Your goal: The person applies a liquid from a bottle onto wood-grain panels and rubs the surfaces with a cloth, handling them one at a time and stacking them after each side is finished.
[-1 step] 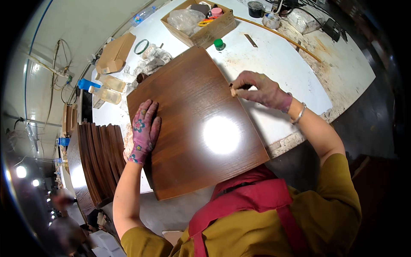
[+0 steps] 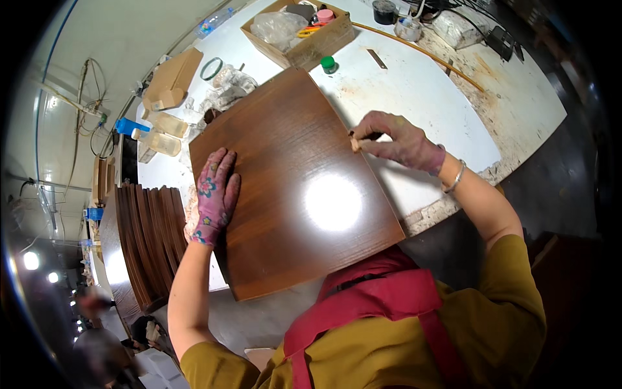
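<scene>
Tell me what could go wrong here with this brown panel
The brown panel seems to overhang the near edge of the table, so it might tip if pressed there. The small tan piece pinched in the right hand could slip and mark the finish. The green-lidded jar near the panel might get knocked.

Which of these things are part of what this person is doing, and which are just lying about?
In use:
- brown wooden panel, under the gloved left hand
- small tan piece, pinched by the right hand at the panel's edge

Apparently just lying about:
- green-lidded jar
- flat metal strip
- open box of odds and ends
- green ring
</scene>
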`<action>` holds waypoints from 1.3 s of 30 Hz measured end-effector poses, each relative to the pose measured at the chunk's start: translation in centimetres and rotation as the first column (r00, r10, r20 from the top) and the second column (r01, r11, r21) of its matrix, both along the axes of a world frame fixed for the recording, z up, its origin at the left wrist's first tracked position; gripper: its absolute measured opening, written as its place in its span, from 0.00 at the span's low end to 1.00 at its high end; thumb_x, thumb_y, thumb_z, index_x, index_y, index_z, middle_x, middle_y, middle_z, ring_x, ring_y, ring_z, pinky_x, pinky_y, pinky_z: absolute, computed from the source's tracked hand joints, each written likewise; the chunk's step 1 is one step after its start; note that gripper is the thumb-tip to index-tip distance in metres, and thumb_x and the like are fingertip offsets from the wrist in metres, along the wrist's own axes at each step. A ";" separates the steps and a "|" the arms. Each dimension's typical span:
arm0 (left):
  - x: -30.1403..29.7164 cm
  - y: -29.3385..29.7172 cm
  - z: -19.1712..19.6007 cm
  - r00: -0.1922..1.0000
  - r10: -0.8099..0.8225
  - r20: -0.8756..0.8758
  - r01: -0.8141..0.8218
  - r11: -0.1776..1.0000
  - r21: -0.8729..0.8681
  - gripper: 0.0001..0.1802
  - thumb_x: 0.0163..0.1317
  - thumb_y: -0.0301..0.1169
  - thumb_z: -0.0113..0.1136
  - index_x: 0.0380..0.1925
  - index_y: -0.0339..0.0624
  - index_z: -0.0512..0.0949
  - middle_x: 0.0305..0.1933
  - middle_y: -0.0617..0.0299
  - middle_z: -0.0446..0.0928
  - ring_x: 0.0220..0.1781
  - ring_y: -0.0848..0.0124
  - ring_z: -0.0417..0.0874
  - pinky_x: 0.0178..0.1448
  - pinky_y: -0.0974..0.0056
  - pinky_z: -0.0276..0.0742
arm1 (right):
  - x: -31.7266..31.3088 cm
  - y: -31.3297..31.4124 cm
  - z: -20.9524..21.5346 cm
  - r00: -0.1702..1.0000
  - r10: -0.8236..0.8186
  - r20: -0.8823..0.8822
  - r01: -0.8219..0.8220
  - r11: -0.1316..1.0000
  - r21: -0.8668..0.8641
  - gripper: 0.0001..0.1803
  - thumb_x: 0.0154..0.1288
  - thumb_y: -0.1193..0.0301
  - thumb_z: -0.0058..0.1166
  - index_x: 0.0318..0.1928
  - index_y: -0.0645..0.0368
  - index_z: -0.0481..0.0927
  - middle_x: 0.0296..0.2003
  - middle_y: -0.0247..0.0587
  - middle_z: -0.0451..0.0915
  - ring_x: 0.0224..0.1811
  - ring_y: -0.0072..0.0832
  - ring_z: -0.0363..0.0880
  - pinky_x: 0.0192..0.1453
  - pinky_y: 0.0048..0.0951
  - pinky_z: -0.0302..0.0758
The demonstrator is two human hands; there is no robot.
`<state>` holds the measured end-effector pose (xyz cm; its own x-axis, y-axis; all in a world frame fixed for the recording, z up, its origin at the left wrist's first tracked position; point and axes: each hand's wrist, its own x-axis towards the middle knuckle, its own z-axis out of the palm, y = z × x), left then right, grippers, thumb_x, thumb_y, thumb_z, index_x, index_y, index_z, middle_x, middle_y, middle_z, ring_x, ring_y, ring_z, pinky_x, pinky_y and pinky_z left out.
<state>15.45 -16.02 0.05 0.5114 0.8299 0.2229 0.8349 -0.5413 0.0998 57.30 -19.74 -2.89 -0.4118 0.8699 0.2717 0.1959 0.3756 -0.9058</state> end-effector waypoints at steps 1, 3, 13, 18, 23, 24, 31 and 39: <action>0.0 0.2 0.0 0.999 -0.045 0.012 0.045 0.998 0.038 0.25 0.70 0.34 0.55 0.66 0.41 0.73 0.70 0.45 0.69 0.73 0.45 0.67 0.76 0.48 0.62 | 0.3 -1.7 0.0 0.999 0.011 -0.038 -0.012 0.999 -0.037 0.07 0.69 0.68 0.59 0.41 0.58 0.84 0.42 0.39 0.82 0.50 0.30 0.81 0.60 0.32 0.75; 0.0 0.0 -0.3 0.999 -0.040 0.033 0.038 0.998 0.044 0.24 0.70 0.33 0.55 0.65 0.39 0.73 0.69 0.44 0.70 0.72 0.45 0.68 0.76 0.49 0.63 | 0.5 -4.6 0.3 1.000 0.026 -0.002 -0.026 1.000 0.006 0.08 0.69 0.68 0.60 0.42 0.59 0.83 0.42 0.39 0.82 0.48 0.31 0.81 0.57 0.32 0.76; -0.7 -0.1 -0.8 0.993 -0.069 0.100 0.065 0.997 0.047 0.23 0.73 0.36 0.52 0.63 0.37 0.74 0.69 0.44 0.70 0.71 0.47 0.70 0.75 0.51 0.64 | 0.3 -20.5 2.8 0.934 -0.062 0.351 0.059 0.998 0.020 0.04 0.68 0.72 0.60 0.41 0.56 0.83 0.39 0.38 0.81 0.44 0.32 0.82 0.52 0.32 0.77; -1.6 0.3 -1.7 0.989 -0.095 0.109 0.086 0.992 0.089 0.23 0.74 0.38 0.52 0.63 0.37 0.74 0.68 0.44 0.71 0.71 0.49 0.71 0.75 0.52 0.64 | -4.6 -24.6 2.7 0.732 -0.673 0.105 0.670 0.740 0.067 0.05 0.68 0.75 0.59 0.42 0.60 0.82 0.40 0.40 0.82 0.45 0.30 0.80 0.52 0.32 0.76; -1.4 0.6 -1.8 0.982 -0.133 0.136 0.118 0.987 0.111 0.23 0.74 0.39 0.52 0.63 0.38 0.75 0.68 0.45 0.72 0.71 0.50 0.71 0.74 0.53 0.65 | -8.8 -22.7 0.2 0.533 -0.846 -0.013 0.777 0.484 0.402 0.07 0.66 0.75 0.61 0.44 0.60 0.82 0.42 0.42 0.81 0.44 0.32 0.81 0.51 0.31 0.76; -1.6 0.6 -1.8 0.980 -0.139 0.140 0.123 0.985 0.120 0.23 0.74 0.40 0.52 0.62 0.39 0.75 0.68 0.46 0.72 0.71 0.50 0.71 0.74 0.53 0.65 | -9.9 -22.5 -0.3 0.504 -0.862 -0.046 0.814 0.457 0.359 0.07 0.66 0.75 0.61 0.44 0.60 0.82 0.42 0.42 0.81 0.44 0.32 0.81 0.51 0.31 0.76; -2.4 0.9 -2.8 0.986 -0.096 0.133 0.079 0.988 0.130 0.24 0.73 0.43 0.51 0.61 0.40 0.76 0.67 0.48 0.74 0.70 0.51 0.72 0.73 0.52 0.65 | -15.7 -23.4 -0.2 0.486 -0.868 -0.101 0.850 0.443 0.286 0.07 0.69 0.72 0.58 0.45 0.60 0.81 0.40 0.40 0.80 0.44 0.31 0.80 0.51 0.34 0.77; -2.4 1.3 -2.8 0.986 -0.114 0.124 0.099 0.987 0.125 0.24 0.73 0.43 0.51 0.61 0.41 0.76 0.67 0.49 0.74 0.70 0.52 0.72 0.73 0.52 0.66 | -16.2 -22.0 -2.5 0.445 -0.877 -0.179 0.891 0.414 0.186 0.07 0.69 0.71 0.59 0.44 0.61 0.81 0.40 0.42 0.80 0.43 0.35 0.80 0.49 0.33 0.77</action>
<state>13.06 -14.74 -2.76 0.5555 0.7363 0.3863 0.7558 -0.6408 0.1345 41.10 -41.74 -5.44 0.5672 0.6560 0.4980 0.5029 0.2030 -0.8402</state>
